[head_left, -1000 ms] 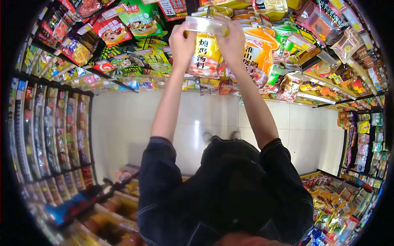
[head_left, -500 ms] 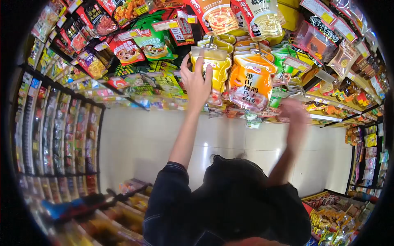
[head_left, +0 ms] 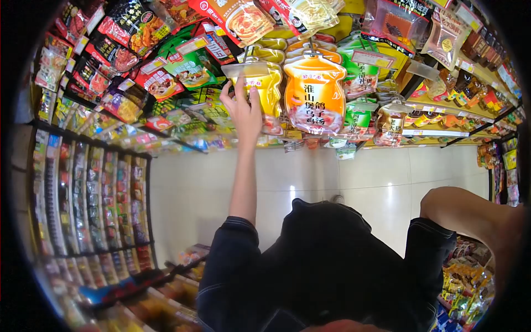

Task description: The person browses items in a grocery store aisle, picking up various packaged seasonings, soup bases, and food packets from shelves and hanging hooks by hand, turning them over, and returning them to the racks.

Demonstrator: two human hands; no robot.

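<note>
My left hand [head_left: 241,108] is at a yellow soup pouch [head_left: 265,88] hanging on a shelf hook. Its thumb and index finger lie on the pouch front, below a clear tag holder [head_left: 243,69]; the other fingers curl at the pouch's left edge. Just right of it hangs an orange soup pouch [head_left: 315,97] with dark Chinese lettering, which no hand touches. My right arm [head_left: 462,207] is bent back at the elbow toward the right edge. Past the blurred, dark forearm, the right hand is out of sight.
Green pouches [head_left: 357,116] and a brown pouch [head_left: 390,126] hang to the right. Red and green food bags [head_left: 191,66] fill the racks at left. A shelf edge [head_left: 434,133] juts out over the tiled floor [head_left: 332,171]. Packed shelves [head_left: 94,193] stand at far left.
My right hand has left its place beside the hanging pouches, and that arm is now folded back at the right. The left hand stays at the yellow pouch while the view has shifted.
</note>
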